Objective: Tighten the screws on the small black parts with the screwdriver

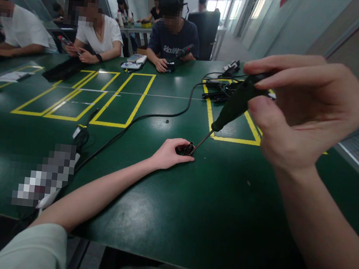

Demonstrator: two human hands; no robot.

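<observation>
Around a small black part (190, 149), on or just above the green desk (223, 207), the left hand (167, 153) clamps its grip. Up and right of that part, the right hand (327, 103) has its grip closed on a dark screwdriver (235, 104), shaft tip at the part. Beyond the part lie black cables (216, 94).

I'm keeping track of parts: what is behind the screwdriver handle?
Behind the screwdriver handle, black parts and yellow tape show on the green table. Whatever the handle and right hand cover cannot be seen.
</observation>
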